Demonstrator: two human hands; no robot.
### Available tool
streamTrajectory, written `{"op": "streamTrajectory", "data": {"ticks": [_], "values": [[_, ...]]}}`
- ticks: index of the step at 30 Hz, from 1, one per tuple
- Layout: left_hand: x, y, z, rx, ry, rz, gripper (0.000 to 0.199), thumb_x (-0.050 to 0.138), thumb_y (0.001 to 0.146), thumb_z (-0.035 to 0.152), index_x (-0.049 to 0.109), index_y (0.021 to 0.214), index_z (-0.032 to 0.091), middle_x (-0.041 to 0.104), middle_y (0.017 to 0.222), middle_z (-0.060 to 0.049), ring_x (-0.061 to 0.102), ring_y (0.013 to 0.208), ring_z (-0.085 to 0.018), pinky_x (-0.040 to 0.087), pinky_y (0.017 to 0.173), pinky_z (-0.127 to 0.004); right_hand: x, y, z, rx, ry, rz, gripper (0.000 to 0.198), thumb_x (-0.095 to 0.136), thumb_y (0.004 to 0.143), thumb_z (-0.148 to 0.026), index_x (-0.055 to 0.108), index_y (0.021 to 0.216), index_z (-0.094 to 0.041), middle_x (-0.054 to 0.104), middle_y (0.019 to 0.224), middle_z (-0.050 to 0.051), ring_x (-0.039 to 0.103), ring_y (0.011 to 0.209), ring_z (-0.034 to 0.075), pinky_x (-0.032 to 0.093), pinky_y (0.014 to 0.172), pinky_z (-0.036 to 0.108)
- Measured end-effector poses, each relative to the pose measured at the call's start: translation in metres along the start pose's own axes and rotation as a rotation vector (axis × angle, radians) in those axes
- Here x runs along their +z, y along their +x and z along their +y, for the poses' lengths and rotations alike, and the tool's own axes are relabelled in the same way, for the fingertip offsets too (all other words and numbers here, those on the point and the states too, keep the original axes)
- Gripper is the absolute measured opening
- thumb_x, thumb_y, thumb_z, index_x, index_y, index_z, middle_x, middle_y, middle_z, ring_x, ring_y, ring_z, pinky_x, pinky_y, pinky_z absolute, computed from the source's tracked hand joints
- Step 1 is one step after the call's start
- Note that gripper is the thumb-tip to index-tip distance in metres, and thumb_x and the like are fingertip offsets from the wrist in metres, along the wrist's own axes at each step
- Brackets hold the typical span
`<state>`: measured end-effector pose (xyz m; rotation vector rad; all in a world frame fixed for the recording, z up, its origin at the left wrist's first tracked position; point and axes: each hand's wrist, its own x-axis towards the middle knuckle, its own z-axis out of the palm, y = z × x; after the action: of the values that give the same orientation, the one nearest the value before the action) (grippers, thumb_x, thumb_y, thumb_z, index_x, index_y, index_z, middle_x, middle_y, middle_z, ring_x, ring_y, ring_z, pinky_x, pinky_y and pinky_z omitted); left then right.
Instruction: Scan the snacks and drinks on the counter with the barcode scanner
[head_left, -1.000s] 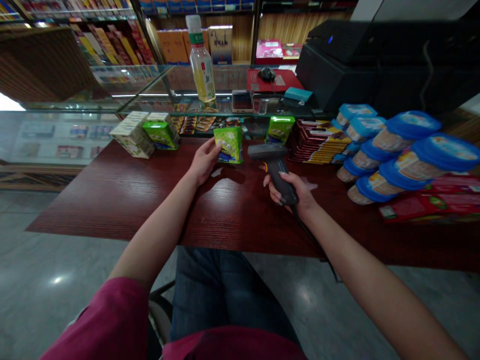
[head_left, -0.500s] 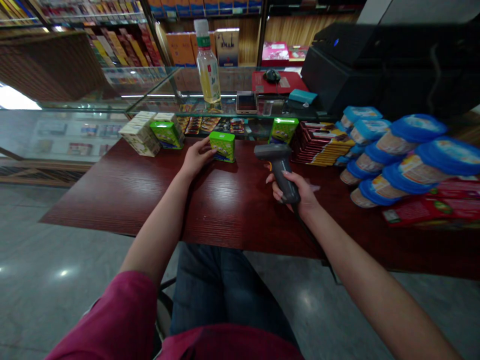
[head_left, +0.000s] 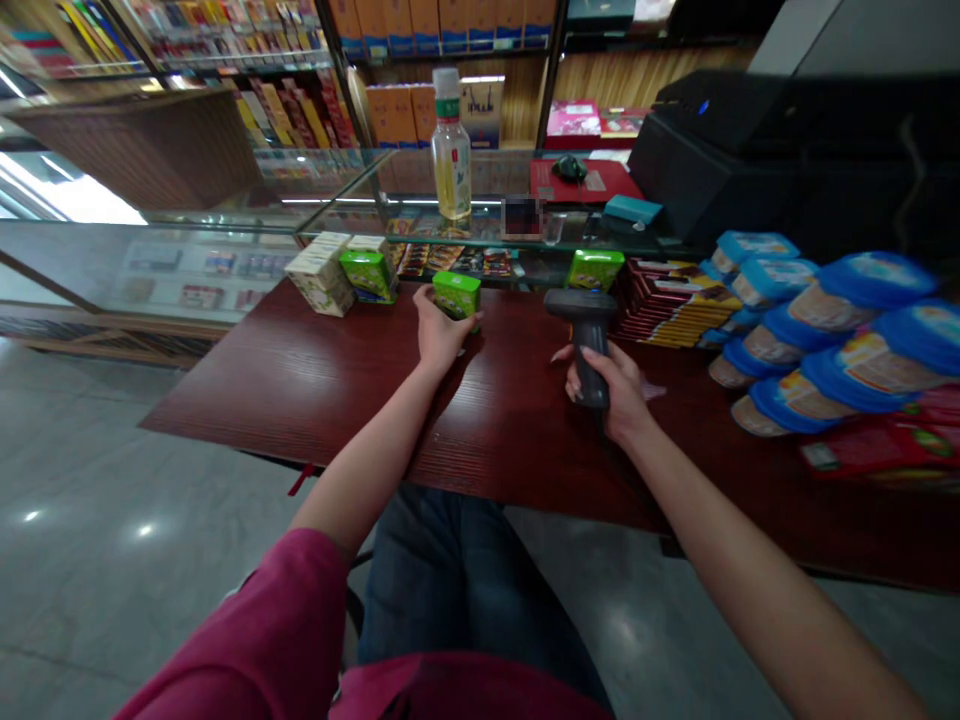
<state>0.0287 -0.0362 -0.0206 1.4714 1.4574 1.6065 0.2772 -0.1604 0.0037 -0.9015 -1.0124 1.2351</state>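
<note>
My left hand is closed around a small green box, thumb on its right side and fingers on its left, at the wooden counter. In my right hand is a dark grey barcode scanner, gripped by its handle with the head pointing away from me and up. Another green box stands to the left beside cream-coloured boxes. A third green box stands behind the scanner, partly hidden by it.
Stacked red and yellow packets sit right of the scanner, beside blue-lidded tubs and red packs. Behind the counter is a glass display case carrying a bottle, a mouse and a black machine.
My left hand has moved from touching the green box's left side to grasping it around both sides. The view has shifted left. The scanner stays in my right hand, its head turned more away from me.
</note>
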Motion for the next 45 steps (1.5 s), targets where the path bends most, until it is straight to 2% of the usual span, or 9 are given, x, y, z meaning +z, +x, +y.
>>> {"op": "streamTrajectory", "data": {"ticks": [6,11,19,26,35,38,41,43,45], "values": [[-0.078,0.008,-0.015,-0.071,0.124,0.24,0.084,0.098,0.068,0.022,0.047,0.135,0.02,0.056,0.144,-0.017,0.057,0.14,-0.033,0.041,0.124,-0.047,0.026,0.009,0.007,0.039,-0.051,-0.039,0.03,0.083,0.08,-0.044,0.067,0.093,-0.023,0.079,0.09,0.004,0.053,0.048,0.01,0.048,0.041,0.025],[-0.104,0.025,-0.027,-0.069,0.217,0.421,0.082,0.097,0.067,0.016,0.054,0.137,0.019,0.047,0.15,-0.021,0.043,0.154,-0.039,0.033,0.13,-0.052,0.035,0.013,0.012,0.028,-0.113,-0.05,0.03,0.084,0.079,-0.044,0.069,0.092,-0.021,0.08,0.091,0.006,0.053,0.046,0.01,0.048,0.04,0.025],[-0.095,0.043,-0.024,-0.166,0.181,0.435,0.075,0.09,0.077,0.017,0.047,0.138,0.023,0.05,0.156,-0.021,0.044,0.155,-0.041,0.032,0.129,-0.06,0.024,0.013,0.015,0.041,-0.04,0.008,0.022,0.079,0.083,-0.039,0.071,0.094,-0.021,0.078,0.093,0.006,0.053,0.049,0.01,0.049,0.042,0.026],[-0.086,0.048,-0.013,-0.217,0.282,0.45,0.071,0.091,0.079,0.019,0.043,0.131,0.018,0.043,0.156,-0.031,0.041,0.155,-0.049,0.031,0.127,-0.064,0.028,0.011,0.013,0.057,-0.009,0.046,0.02,0.08,0.08,-0.038,0.073,0.087,-0.021,0.077,0.09,0.005,0.052,0.049,0.01,0.049,0.042,0.025],[-0.09,0.055,-0.017,-0.236,0.244,0.484,0.071,0.094,0.075,0.02,0.045,0.126,0.019,0.049,0.151,-0.028,0.045,0.154,-0.045,0.034,0.128,-0.058,0.029,0.011,0.013,0.062,0.035,0.058,0.025,0.084,0.076,-0.039,0.073,0.086,-0.019,0.076,0.085,0.004,0.054,0.048,0.008,0.05,0.042,0.023],[-0.092,0.049,-0.012,-0.217,0.294,0.451,0.082,0.095,0.073,0.019,0.044,0.136,0.017,0.049,0.153,-0.027,0.043,0.156,-0.041,0.035,0.129,-0.055,0.026,0.012,0.012,0.037,0.069,0.076,0.027,0.085,0.074,-0.04,0.072,0.084,-0.019,0.077,0.083,0.004,0.053,0.046,0.008,0.048,0.04,0.023],[-0.087,0.034,-0.001,-0.196,0.41,0.509,0.091,0.094,0.073,0.018,0.039,0.146,0.013,0.045,0.154,-0.029,0.042,0.155,-0.041,0.036,0.129,-0.055,0.021,0.014,0.009,-0.013,0.106,0.12,0.03,0.085,0.072,-0.042,0.071,0.085,-0.02,0.078,0.081,0.002,0.053,0.044,0.008,0.047,0.039,0.022],[-0.075,0.021,0.007,-0.098,0.465,0.538,0.084,0.089,0.079,0.019,0.039,0.148,0.013,0.044,0.154,-0.028,0.04,0.154,-0.041,0.032,0.13,-0.057,0.015,0.016,0.004,-0.065,0.121,0.162,0.03,0.085,0.072,-0.042,0.069,0.087,-0.021,0.078,0.079,0.001,0.053,0.044,0.008,0.047,0.039,0.022],[-0.051,0.007,0.012,0.068,0.444,0.423,0.068,0.08,0.086,0.016,0.044,0.144,0.015,0.048,0.15,-0.023,0.045,0.149,-0.038,0.035,0.129,-0.057,0.008,0.018,-0.001,-0.128,0.125,0.21,0.03,0.085,0.072,-0.041,0.068,0.087,-0.021,0.078,0.079,0.0,0.052,0.042,0.007,0.047,0.038,0.021]]}}
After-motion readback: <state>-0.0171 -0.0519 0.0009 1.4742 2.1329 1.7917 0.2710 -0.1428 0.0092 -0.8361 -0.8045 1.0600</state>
